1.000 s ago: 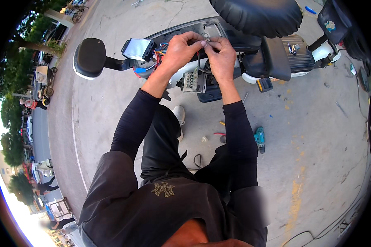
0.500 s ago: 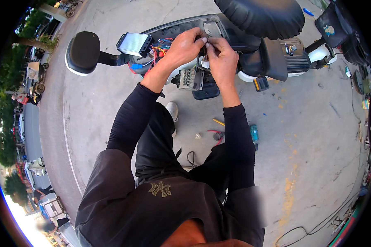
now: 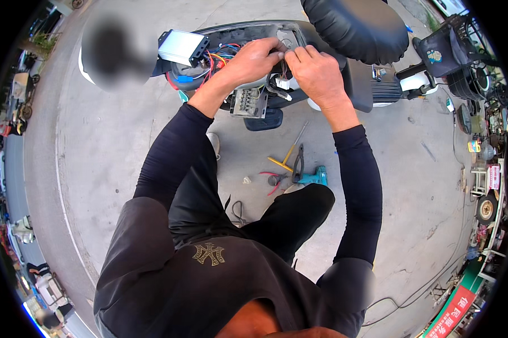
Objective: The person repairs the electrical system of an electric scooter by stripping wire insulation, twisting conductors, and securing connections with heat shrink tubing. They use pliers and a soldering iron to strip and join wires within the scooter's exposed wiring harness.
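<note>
My left hand [image 3: 253, 61] and my right hand [image 3: 316, 76] meet over the open body of a scooter [image 3: 242, 30], both pinching dark thin wires [image 3: 282, 67] whose held ends are hidden by my fingers. A white connector [image 3: 282, 84] dangles just below them. A silver finned controller box [image 3: 182, 48] lies on the left of the body, beside colored wires [image 3: 214, 62]. A second metal unit with a terminal row [image 3: 247, 102] sits below my hands. The black padded seat [image 3: 355, 28] is raised at upper right.
On the concrete [image 3: 411, 203] between my legs lie a yellow-handled tool [image 3: 280, 164], black pliers [image 3: 299, 163], red-handled pliers [image 3: 267, 175] and a teal drill [image 3: 313, 176]. Cables [image 3: 400, 304] run at lower right, near parts and a tyre [image 3: 486, 209]. Parked vehicles and people [image 3: 40, 273] are at far left.
My right hand has shifted right with fingers more curled over the wires, showing more of the connector. The view has turned, bringing more ground tools and the parts along the right edge into sight.
</note>
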Available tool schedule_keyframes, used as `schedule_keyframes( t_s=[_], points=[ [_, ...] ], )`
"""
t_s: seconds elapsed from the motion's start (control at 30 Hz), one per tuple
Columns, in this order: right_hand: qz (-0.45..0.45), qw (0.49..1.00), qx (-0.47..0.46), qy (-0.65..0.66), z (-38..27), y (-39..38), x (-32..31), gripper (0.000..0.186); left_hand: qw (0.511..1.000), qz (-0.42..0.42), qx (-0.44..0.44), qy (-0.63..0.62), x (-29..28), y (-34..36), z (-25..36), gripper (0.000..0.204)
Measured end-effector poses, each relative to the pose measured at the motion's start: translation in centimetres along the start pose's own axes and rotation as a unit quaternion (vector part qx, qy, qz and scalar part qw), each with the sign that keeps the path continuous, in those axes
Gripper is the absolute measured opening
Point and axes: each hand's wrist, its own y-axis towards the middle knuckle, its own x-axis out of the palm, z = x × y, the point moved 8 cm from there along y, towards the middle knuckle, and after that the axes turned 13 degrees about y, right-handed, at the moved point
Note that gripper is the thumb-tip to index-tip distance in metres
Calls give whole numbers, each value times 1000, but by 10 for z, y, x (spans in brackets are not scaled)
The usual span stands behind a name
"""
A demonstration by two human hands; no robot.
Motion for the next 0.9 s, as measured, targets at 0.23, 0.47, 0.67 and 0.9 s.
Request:
schedule_keyframes(
  t_s=[0.23,0.47,0.67,0.9],
  points=[
    [-16,995,23,-91,-11,0,2,13,993,20,10,116,1,-2,1,30],
    [39,958,267,96,15,-10,8,11,999,23,24,-16,9,1,-8,25],
    [-29,592,618,516,39,-47,22,21,999,28,38,-16,8,1,-11,25],
    [-69,992,83,-60,-8,6,-18,26,999,25,30,-8,10,-2,-13,24]
  ],
)
